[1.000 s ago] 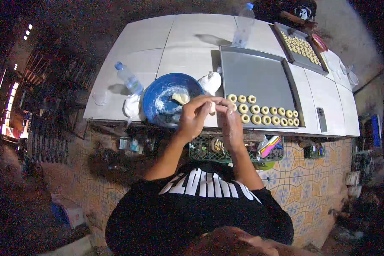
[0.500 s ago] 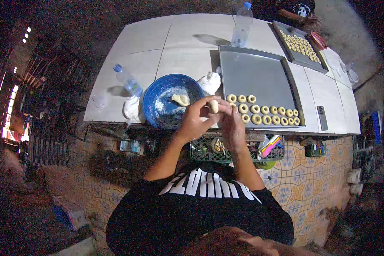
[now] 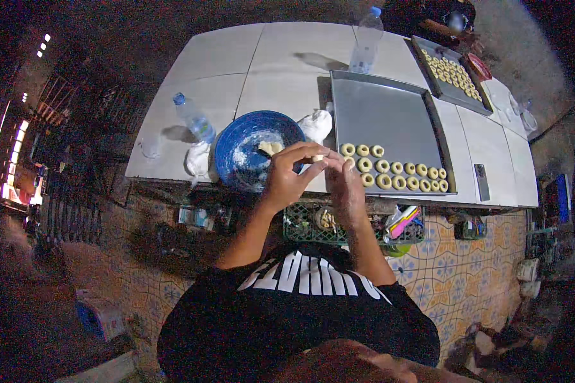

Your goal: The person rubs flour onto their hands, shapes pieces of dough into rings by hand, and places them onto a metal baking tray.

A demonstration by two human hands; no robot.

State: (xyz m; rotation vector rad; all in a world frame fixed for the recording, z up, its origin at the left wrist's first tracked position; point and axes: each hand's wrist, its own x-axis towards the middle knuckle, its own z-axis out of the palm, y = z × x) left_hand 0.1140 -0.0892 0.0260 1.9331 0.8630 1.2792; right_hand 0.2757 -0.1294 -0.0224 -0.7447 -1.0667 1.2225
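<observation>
My left hand and my right hand meet at the fingertips, gripping a small pale dough piece that their fingers partly hide. Just behind them, a blue bowl holds flour and a dough lump. To the right of the bowl, a large metal tray holds several rows of dough rings along its near side. A white cloth-like bundle sits between bowl and tray, another left of the bowl.
Two plastic bottles stand on the tiled table. A second tray of rings, a red dish and a person are at back right. A phone lies at the right; a crate is below.
The dough piece, upright above my fingers half a second ago, is now mostly covered by them. My left fingers have closed over it. The person at the back right has shifted slightly.
</observation>
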